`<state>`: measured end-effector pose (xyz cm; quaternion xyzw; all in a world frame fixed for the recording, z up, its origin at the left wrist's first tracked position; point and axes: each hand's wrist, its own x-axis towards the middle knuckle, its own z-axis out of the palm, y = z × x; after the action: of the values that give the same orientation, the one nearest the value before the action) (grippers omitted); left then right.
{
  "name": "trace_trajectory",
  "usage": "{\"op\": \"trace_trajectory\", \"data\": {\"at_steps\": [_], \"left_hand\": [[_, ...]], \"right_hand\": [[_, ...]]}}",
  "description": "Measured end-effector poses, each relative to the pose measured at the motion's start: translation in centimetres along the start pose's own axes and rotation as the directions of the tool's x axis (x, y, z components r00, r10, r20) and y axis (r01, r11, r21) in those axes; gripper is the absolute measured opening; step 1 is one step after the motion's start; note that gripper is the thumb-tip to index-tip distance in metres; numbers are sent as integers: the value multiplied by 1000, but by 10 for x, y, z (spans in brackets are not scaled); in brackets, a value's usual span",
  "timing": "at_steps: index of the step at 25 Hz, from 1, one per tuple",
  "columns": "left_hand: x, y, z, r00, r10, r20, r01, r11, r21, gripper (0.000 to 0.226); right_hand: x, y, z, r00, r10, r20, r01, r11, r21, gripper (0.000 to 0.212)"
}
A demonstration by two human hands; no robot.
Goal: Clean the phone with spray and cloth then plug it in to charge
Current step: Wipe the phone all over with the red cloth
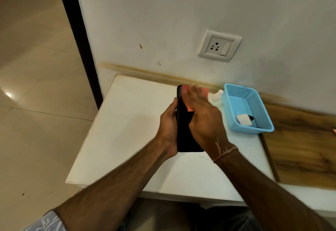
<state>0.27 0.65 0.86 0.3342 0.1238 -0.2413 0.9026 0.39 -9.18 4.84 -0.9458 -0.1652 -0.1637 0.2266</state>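
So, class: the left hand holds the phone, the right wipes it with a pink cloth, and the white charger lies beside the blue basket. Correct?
No: the head view shows the white charger lying inside the blue basket, not beside it. The rest holds.

A black phone [184, 130] stands nearly upright, lifted left of a blue basket [254, 130], with a blurred pink cloth [185, 92] across its upper end. A small white spray bottle [218, 95] stands just beside the basket's far left corner. A white charger [242, 119] lies inside.
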Motion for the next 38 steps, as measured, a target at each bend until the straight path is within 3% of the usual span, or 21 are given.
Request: {"op": "trace_trajectory", "data": {"at_steps": [2, 5, 9, 14, 17, 19, 23, 26, 30, 34, 38], "left_hand": [[-1, 2, 0, 1000, 4, -5, -4, 1000, 0, 61], [-1, 0, 0, 999, 26, -18, -26, 999, 42, 61], [-5, 1, 3, 1000, -6, 5, 6, 1000, 27, 63], [-3, -1, 3, 1000, 21, -7, -21, 1000, 23, 62], [-5, 4, 2, 1000, 21, 18, -20, 999, -37, 60], [-4, 5, 1, 999, 29, 24, -28, 999, -35, 62], [-2, 1, 2, 1000, 21, 10, -21, 1000, 9, 64], [-2, 0, 1, 999, 32, 21, -31, 999, -39, 58], [-5, 4, -1, 999, 5, 35, -3, 998, -69, 62], [-2, 3, -1, 1000, 13, 2, -13, 999, -30, 67], [0, 2, -2, 1000, 20, 8, -20, 999, -48, 64]], "right_hand": [[-6, 2, -3, 991, -130, 29, 130, 991, -23, 52], [0, 14, -13, 998, -29, -57, 26, 998, -50, 52], [-1, 1, -4, 990, -143, -1, 142, 987, -76, 48], [6, 10, -13, 994, -40, -103, 33, 997, -64, 53], [2, 1, -9, 974, -222, -34, 224, 973, 61, 47], [2, 8, -17, 957, -275, -86, 281, 958, 57, 41], [5, 14, -22, 984, -81, -156, 82, 997, -4, 31], [7, -2, -9, 984, -116, -137, 124, 991, 54, 29], [-9, 5, -3, 969, -240, 55, 234, 968, 86, 33], [-2, 22, -18, 989, -145, -1, 144, 983, 113, 33], [-3, 8, -18, 992, -121, -35, 121, 993, -6, 48]]}}
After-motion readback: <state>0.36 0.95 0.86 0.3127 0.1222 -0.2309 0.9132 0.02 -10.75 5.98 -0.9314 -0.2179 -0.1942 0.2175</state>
